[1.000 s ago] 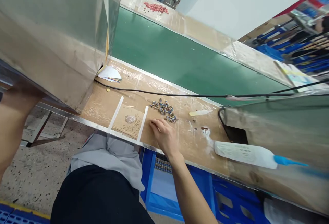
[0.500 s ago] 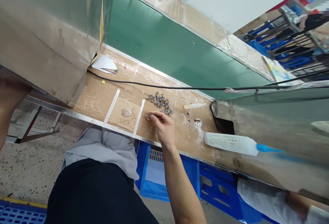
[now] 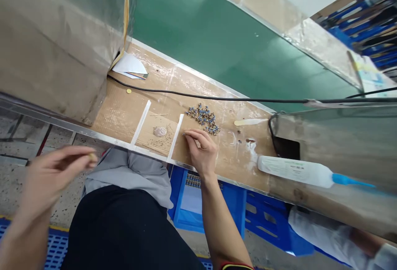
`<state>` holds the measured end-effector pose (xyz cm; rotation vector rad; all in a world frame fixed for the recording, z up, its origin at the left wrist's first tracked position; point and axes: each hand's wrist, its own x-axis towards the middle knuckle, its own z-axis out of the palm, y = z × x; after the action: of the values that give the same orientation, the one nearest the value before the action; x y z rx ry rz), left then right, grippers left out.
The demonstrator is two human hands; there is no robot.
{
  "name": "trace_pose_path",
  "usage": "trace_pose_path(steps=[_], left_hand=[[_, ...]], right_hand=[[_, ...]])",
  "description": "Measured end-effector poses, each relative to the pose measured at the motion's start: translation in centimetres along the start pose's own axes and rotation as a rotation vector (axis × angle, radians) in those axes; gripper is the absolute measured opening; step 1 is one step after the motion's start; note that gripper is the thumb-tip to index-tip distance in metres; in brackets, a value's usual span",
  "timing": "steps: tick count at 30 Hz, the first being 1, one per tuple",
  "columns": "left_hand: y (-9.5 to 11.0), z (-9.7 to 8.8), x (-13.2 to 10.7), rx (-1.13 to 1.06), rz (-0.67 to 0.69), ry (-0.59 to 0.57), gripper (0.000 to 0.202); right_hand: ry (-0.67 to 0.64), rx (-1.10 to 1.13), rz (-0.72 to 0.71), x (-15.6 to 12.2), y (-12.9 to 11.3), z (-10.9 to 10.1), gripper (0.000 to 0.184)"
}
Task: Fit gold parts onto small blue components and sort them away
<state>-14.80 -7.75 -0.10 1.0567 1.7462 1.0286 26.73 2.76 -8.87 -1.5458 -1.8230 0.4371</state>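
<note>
My right hand is over the bench, thumb and forefinger pinched on a small blue-and-metal part. It looks like the pieces in the pile of small blue-and-brass parts just behind the hand. Left of it, between two white tape strips, lies a brown sheet with a clear blob, scattered tiny bits and a thin stick. My left hand, blurred, is in front of the bench at left. Its fingertips are pressed together at a yellowish tip; what they hold, if anything, cannot be made out.
A white bottle with blue nozzle lies at right, near a pale flat stick. A black cable crosses the bench. Below is a blue crate with rows of parts. Metal-like panels flank the bench; another person's sleeve shows lower right.
My left hand has come into view from the left edge, fingertips together. My right hand keeps its pinch near the pile. The whole view has shifted somewhat.
</note>
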Motion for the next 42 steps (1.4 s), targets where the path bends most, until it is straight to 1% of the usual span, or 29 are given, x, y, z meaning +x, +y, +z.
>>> trace_pose_path(steps=[1, 3, 5, 7, 10, 12, 15, 17, 19, 25, 29, 34, 38, 42], left_hand=[[-0.9, 1.8, 0.1, -0.087, -0.056, -0.053, 0.013], [-2.2, 5.7, 0.6, -0.292, -0.142, -0.184, 0.022], [-2.7, 8.9, 1.3, -0.443, -0.180, -0.249, 0.028], [-2.7, 11.0, 1.8, -0.511, -0.187, -0.277, 0.032], [-2.5, 12.5, 2.3, -0.501, -0.155, -0.294, 0.035], [-2.5, 13.0, 2.4, -0.476, -0.125, -0.284, 0.035], [-2.7, 13.9, 2.7, -0.445, -0.088, -0.270, 0.036], [-2.9, 14.5, 2.8, -0.434, -0.075, -0.272, 0.035], [-3.1, 14.8, 2.9, -0.439, -0.069, -0.275, 0.031], [-3.0, 14.6, 3.1, -0.494, -0.074, -0.296, 0.022], [-2.8, 14.6, 3.1, -0.534, -0.095, -0.292, 0.024], [-3.2, 14.8, 3.0, -0.600, -0.124, -0.302, 0.028], [-3.4, 14.8, 2.9, -0.567, -0.079, -0.320, 0.023], [-3.3, 14.7, 3.0, -0.538, -0.045, -0.300, 0.018]], right_hand=[[0.009, -0.010, 0.003, 0.0, 0.0, 0.1, 0.020], [0.023, -0.030, 0.002, -0.1, 0.1, 0.1, 0.020], [0.029, -0.043, -0.016, -0.2, 0.0, 0.2, 0.020], [0.042, -0.055, -0.037, -0.4, -0.3, 0.3, 0.020], [0.119, -0.062, -0.038, -0.5, -1.5, 0.4, 0.019], [0.162, -0.039, -0.036, -0.6, -3.0, 0.5, 0.015], [0.157, 0.041, -0.079, -0.4, -5.3, 0.9, 0.009], [0.140, 0.098, -0.121, -0.1, -6.5, 1.2, 0.012], [0.122, 0.121, -0.147, 0.2, -7.1, 1.7, 0.014], [0.056, 0.084, -0.156, 0.7, -6.9, 2.8, 0.017], [0.021, 0.058, -0.151, 0.6, -6.7, 3.1, 0.018], [-0.009, 0.053, -0.211, 0.7, -6.8, 3.2, 0.020], [-0.030, 0.024, -0.237, 1.0, -7.0, 3.0, 0.021], [-0.034, 0.029, -0.284, 1.2, -7.1, 2.7, 0.022]])
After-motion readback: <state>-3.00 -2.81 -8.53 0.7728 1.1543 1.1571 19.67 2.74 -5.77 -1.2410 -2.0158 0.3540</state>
